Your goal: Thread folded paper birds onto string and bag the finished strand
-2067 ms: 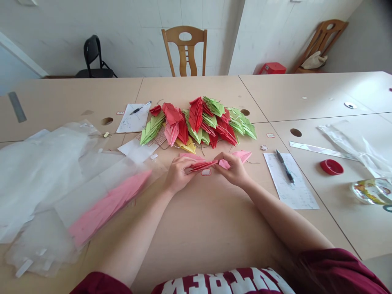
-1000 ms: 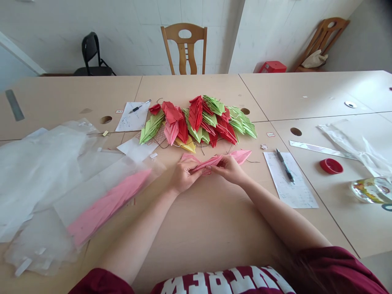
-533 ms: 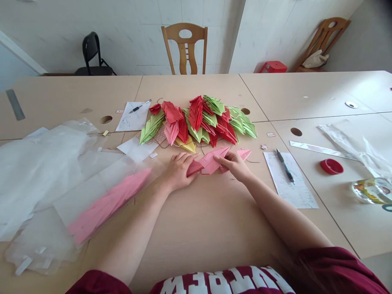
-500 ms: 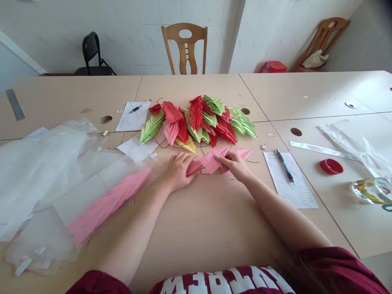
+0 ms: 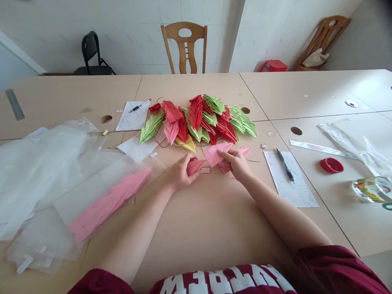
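Observation:
Between the thumb and fingers of my right hand is a folded pink paper piece. Other pink folded paper lies under and behind that hand, with a thin cord trailing to the right. My left hand is closed around a second pink folded paper piece, its pointed tip aimed right. A small gap separates the two pieces, and a red-bordered label lies on the table there. Just beyond my hands is a pile of red folded paper, green folded paper and a yellow one.
At left, clear plastic bags spread over the table, one holding flattened pink paper. Written sheets with pens lie at the back left and to the right. Further right are a red ring and a glass cup.
My left hand has lifted and curled around its pink piece. The pink pieces in my two hands, which were touching or overlapping, now stand apart. My right hand has barely shifted.

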`<state>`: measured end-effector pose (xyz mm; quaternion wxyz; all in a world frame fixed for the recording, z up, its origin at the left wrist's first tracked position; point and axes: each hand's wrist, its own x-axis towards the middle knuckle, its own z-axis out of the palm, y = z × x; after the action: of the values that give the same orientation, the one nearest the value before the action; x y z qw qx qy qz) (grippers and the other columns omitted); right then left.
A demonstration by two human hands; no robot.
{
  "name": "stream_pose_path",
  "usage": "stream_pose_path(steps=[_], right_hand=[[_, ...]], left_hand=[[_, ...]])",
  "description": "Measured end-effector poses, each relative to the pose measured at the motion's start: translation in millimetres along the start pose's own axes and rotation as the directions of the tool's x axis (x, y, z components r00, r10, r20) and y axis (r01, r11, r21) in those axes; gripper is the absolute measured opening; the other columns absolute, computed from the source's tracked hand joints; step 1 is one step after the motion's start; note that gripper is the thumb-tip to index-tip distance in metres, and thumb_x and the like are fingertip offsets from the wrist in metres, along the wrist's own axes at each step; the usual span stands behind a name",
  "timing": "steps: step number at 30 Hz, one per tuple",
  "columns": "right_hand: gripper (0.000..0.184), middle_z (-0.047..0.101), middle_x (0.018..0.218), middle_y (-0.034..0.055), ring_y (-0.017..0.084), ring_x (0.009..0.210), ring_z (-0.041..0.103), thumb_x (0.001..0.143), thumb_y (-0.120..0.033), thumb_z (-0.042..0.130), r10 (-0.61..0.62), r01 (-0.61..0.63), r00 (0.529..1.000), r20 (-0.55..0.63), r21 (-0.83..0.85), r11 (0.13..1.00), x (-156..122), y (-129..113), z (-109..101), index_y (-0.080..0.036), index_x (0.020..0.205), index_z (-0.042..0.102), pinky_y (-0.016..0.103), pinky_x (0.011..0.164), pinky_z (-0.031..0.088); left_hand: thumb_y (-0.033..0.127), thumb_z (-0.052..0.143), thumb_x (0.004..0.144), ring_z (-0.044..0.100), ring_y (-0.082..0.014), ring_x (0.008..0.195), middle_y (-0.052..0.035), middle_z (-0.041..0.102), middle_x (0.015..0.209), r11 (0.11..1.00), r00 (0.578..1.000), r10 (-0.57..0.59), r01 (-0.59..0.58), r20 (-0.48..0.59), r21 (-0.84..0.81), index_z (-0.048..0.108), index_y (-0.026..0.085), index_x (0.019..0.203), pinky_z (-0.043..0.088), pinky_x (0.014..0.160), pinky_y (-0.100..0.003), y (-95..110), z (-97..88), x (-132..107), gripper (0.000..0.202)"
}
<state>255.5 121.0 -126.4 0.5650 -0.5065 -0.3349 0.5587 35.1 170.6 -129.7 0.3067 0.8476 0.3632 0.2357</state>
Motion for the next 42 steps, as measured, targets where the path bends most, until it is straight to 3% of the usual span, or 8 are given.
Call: stream_pose_path(steps=[3,11,21,30,42], right_hand=[[0.048,0.027,0.047,-0.0090,0.005,0.042,0.019,0.069,-0.051,0.076,0.010,-0.010,1.000,-0.014,-0.034,0.999,-1,-1,1,-0.021,0.060,0.040,0.024,0.040,0.012],[0.054,0.022,0.046,-0.0096,0.005,0.042,0.014,0.067,-0.049,0.077,0.046,-0.048,0.995,-0.092,-0.019,0.999,1,4,0,-0.023,0.056,0.032,0.025,0.041,0.008],[0.055,0.020,0.047,-0.0104,0.005,0.042,0.013,0.067,-0.047,0.078,0.063,-0.063,0.995,-0.079,0.002,0.998,3,6,-1,-0.023,0.058,0.030,0.025,0.041,0.007],[0.059,0.018,0.045,-0.0106,0.005,0.041,0.012,0.068,-0.050,0.076,0.094,-0.094,0.989,-0.112,0.006,0.996,4,7,-4,-0.024,0.057,0.024,0.025,0.038,0.008],[0.054,0.020,0.045,-0.0105,0.005,0.041,0.013,0.070,-0.048,0.076,0.099,-0.099,0.989,-0.113,0.004,0.995,4,8,-2,-0.023,0.058,0.030,0.024,0.039,0.007]], left_hand=[[0.045,0.060,0.084,0.061,-0.0205,0.093,-0.0055,0.062,0.103,0.999,1.000,0.025,-0.024,0.017,-0.041,0.049,0.021,0.108,0.046,0.081,-0.030,5,1.6,1,0.035],[0.041,0.054,0.086,0.052,-0.0138,0.065,-0.0002,0.057,0.077,0.999,0.999,0.037,-0.037,-0.015,-0.022,0.053,0.019,0.089,0.040,0.062,-0.025,12,2.7,1,0.022],[0.040,0.056,0.084,0.057,-0.0163,0.073,-0.0024,0.062,0.084,0.998,0.999,0.053,-0.053,0.008,-0.040,0.055,0.019,0.092,0.043,0.066,-0.026,20,8.7,5,0.023],[0.039,0.059,0.082,0.055,-0.0147,0.068,-0.0005,0.060,0.079,0.999,1.000,0.028,-0.028,0.006,-0.027,0.053,0.020,0.088,0.041,0.063,-0.025,22,8.0,6,0.021],[0.042,0.060,0.082,0.054,-0.0137,0.065,0.0004,0.061,0.076,0.997,1.000,-0.008,0.009,0.019,-0.080,0.056,0.019,0.086,0.041,0.061,-0.024,22,9.8,7,0.024]])
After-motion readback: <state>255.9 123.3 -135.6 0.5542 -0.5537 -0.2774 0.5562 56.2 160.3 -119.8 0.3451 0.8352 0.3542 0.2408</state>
